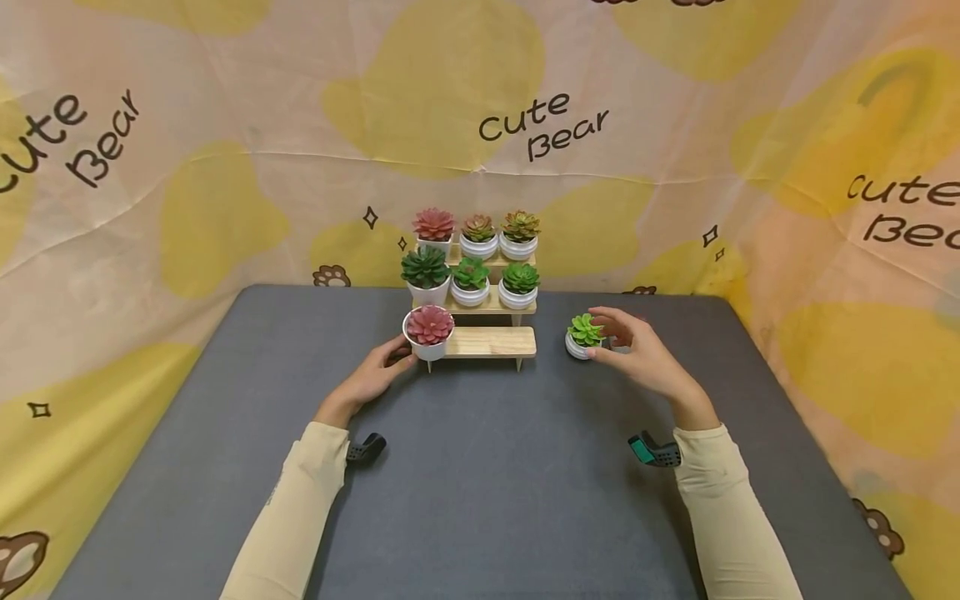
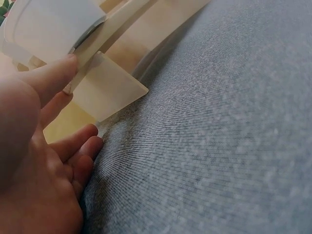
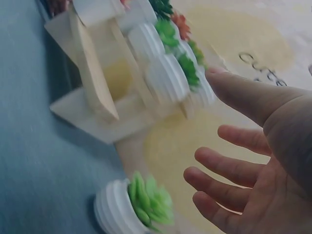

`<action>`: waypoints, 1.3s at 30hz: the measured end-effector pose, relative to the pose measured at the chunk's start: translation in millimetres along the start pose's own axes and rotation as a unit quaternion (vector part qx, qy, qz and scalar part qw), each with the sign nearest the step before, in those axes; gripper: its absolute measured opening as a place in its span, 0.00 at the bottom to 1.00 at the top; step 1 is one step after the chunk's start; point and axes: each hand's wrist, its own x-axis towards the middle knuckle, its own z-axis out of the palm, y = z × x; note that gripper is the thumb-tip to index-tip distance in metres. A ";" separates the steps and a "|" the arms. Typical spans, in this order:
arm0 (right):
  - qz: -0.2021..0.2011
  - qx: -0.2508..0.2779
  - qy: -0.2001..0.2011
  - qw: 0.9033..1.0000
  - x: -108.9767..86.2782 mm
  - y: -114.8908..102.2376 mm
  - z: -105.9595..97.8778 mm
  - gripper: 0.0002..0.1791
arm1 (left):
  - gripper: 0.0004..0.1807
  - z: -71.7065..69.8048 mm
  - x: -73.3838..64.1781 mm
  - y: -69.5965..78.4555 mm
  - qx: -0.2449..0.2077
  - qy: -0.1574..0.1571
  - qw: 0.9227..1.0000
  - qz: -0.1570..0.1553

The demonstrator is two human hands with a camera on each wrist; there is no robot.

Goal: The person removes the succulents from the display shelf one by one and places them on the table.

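Note:
A wooden three-step plant stand holds potted succulents. On its lowest step, a pink succulent in a white pot stands at the left end. Beside that pot my left hand is at the stand's left end; in the left wrist view its thumb and index finger pinch the step's edge, the other fingers loosely bent below. To the right of the stand, a light-green succulent in a ribbed white pot sits on the table. My right hand hovers around its right side, fingers spread and apart from it in the right wrist view.
The middle step bears a dark-green succulent and two smaller green ones. Up on the top step are a pink succulent and two reddish-yellow ones. A patterned cloth hangs behind the grey table.

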 end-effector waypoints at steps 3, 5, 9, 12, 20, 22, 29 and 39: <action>-0.012 0.011 -0.007 1.000 4.1 -5.5 11.9 0.34 | 0.33 -0.1 -1.3 -0.7 -0.001 0.001 1.000 0.003; -0.019 0.021 -0.015 1.000 7.1 -8.5 19.9 0.34 | 0.33 -0.1 -2.3 -0.7 0.000 0.001 1.000 0.006; -0.026 0.023 -0.028 0.999 14.1 -12.9 35.3 0.34 | 0.33 0.0 -3.2 -0.8 -0.004 0.003 1.000 0.007; -0.027 0.025 -0.034 0.999 18.1 -17.5 45.6 0.34 | 0.33 -0.5 -3.4 -0.8 -0.011 0.001 1.000 0.006; -0.039 0.063 -0.051 0.996 28.4 -32.9 70.3 0.33 | 0.34 -4.1 -3.3 1.4 -0.009 -0.005 1.000 0.011; -0.045 0.068 -0.055 0.995 31.9 -35.9 75.8 0.33 | 0.34 -4.3 -2.7 1.7 -0.011 -0.004 1.000 0.010; -0.052 0.082 -0.070 0.993 44.3 -47.2 93.1 0.32 | 0.34 -0.7 -1.2 -0.1 -0.007 -0.007 1.000 0.016; -0.056 0.112 -0.067 0.990 67.8 -62.8 118.0 0.31 | 0.33 -1.4 0.9 -1.0 -0.013 -0.003 1.000 0.017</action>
